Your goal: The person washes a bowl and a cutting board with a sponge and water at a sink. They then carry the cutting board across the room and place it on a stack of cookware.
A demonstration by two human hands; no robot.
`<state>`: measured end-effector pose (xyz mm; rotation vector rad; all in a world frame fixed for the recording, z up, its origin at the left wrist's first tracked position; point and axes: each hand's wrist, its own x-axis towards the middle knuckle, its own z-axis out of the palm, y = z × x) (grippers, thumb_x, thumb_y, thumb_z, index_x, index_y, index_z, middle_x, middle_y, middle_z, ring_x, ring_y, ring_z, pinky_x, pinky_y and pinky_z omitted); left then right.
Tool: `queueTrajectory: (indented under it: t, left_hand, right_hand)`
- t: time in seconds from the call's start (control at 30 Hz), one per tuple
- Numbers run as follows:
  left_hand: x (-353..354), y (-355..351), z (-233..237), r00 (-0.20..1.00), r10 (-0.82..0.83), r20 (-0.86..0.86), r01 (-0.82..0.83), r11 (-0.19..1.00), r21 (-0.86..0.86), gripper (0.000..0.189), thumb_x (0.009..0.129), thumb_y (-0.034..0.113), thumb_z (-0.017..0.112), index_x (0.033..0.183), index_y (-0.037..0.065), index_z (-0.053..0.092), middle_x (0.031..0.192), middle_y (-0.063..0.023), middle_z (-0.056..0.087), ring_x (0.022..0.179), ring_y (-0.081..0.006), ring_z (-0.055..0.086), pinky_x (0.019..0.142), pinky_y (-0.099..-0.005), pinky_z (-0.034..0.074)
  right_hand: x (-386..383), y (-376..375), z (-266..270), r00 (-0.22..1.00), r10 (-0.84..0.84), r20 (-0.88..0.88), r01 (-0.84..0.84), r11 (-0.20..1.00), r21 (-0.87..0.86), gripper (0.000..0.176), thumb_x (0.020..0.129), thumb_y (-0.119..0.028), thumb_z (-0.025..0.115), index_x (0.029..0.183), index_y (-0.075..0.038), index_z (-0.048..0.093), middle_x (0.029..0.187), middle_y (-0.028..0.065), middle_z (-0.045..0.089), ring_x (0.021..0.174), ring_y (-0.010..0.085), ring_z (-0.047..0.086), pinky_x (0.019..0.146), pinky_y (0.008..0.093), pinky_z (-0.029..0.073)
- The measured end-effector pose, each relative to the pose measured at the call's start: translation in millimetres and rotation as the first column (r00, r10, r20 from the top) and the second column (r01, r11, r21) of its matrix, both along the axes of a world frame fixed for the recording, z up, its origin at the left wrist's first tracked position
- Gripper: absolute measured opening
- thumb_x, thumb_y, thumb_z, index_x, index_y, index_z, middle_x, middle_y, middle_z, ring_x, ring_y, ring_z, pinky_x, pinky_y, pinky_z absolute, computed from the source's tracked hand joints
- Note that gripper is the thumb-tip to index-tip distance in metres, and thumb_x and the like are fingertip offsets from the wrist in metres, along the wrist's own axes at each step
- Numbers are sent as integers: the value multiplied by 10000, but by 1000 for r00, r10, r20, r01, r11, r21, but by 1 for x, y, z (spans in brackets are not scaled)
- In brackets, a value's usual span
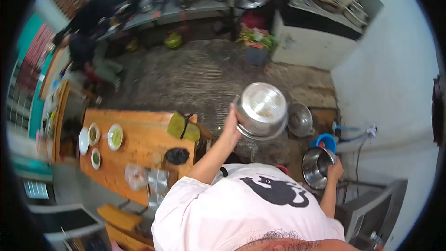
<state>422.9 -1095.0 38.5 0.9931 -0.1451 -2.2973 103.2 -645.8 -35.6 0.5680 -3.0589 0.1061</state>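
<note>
My left hand (231,122) is closed on the side of a shiny metal pot (265,104). This pot is tipped over, its round base facing up toward me and its wide rim lower down. On my right, my right hand (335,169) grips the edge of a second steel pot (312,165), whose opening shows a dark inside. Another metal basin (300,120) sits low between the two pots. Close behind the right-hand pot is a blue plastic basin (326,140) with something red in it.
A wooden table (125,132) to the left carries several bowls, a green cloth item (183,126), a black bag (177,155) and a clear plastic bag (135,176). A vegetable-filled bucket (256,55) stands ahead near the tiled counter. Another person (86,53) bends at far left.
</note>
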Motion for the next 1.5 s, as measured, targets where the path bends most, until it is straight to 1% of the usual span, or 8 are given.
queueTrajectory:
  t: [0.1, 0.23, 0.37, 0.57, 0.8, 1.07, 1.23, 1.5]
  left_hand:
    - [-13, -67, 8, 994, -106, -7, 105, 992, -68, 684, 957, 589, 476, 1386, 57, 452, 1408, -153, 477, 1271, -324, 484, 1028, -539, 433]
    - [-35, -168, -9, 979, -168, -116, 150, 977, -148, 644, 1018, 555, 298, 1428, 77, 433, 1482, -128, 428, 1341, -326, 420, 1126, -501, 329]
    - [-65, -223, -12, 969, -227, -93, 210, 963, -167, 638, 1017, 554, 294, 1414, 78, 446, 1456, -133, 457, 1318, -335, 452, 1101, -505, 371]
    - [-115, -265, -23, 968, -225, -110, 203, 963, -178, 568, 1007, 473, 384, 1380, 56, 481, 1410, -119, 509, 1283, -313, 496, 1084, -491, 400]
    - [-199, -315, -45, 974, -226, 13, 225, 961, -158, 571, 1029, 474, 327, 1409, 64, 447, 1477, -131, 432, 1347, -346, 411, 1112, -504, 349]
    - [-377, -364, -19, 972, -216, 93, 225, 970, -98, 527, 1004, 490, 448, 1354, 99, 504, 1347, -117, 537, 1208, -309, 538, 1024, -505, 444]
    - [-500, -363, 18, 957, -214, 194, 249, 951, -185, 462, 991, 455, 512, 1284, 100, 551, 1275, -102, 578, 1149, -272, 569, 991, -478, 474]
    - [-658, -370, 3, 894, -396, 210, 444, 847, -291, 489, 989, 480, 517, 1133, 27, 631, 1078, -79, 660, 983, -203, 609, 899, -397, 490]
  right_hand:
    - [6, -27, 14, 1000, -14, 13, 13, 995, 100, 559, 734, -72, 704, 1264, -107, 528, 1078, 186, 675, 995, 408, 630, 870, 501, 475]
    - [9, -71, 36, 993, -121, -10, 120, 990, -67, 442, 744, -91, 715, 1152, -86, 545, 993, 187, 686, 919, 413, 643, 797, 504, 497]
    - [28, -104, 70, 972, -226, -57, 225, 974, -27, 260, 767, -93, 657, 1010, -54, 574, 925, 204, 667, 901, 415, 635, 760, 512, 493]
    - [9, -146, 67, 922, -350, -163, 293, 910, -293, 210, 773, -91, 653, 966, -43, 586, 912, 205, 653, 872, 423, 618, 733, 509, 477]
    - [-121, -236, 42, 935, -238, -262, 133, 922, -364, 243, 766, -81, 645, 1002, -38, 610, 925, 202, 653, 883, 420, 612, 746, 499, 482]
    - [-318, -349, 27, 949, -271, -163, 136, 814, -565, 207, 799, -165, 686, 844, -21, 544, 749, 193, 615, 718, 434, 581, 650, 496, 452]
    - [-406, -406, 66, 975, -222, -8, 156, 711, -686, 355, 859, -262, 689, 703, -39, 462, 584, 80, 428, 554, 207, 404, 556, 366, 380]
    - [-495, -453, 73, 990, -131, 60, 128, 607, -784, 258, 867, -218, 702, 842, -32, 526, 668, 25, 477, 612, 133, 435, 577, 315, 410]
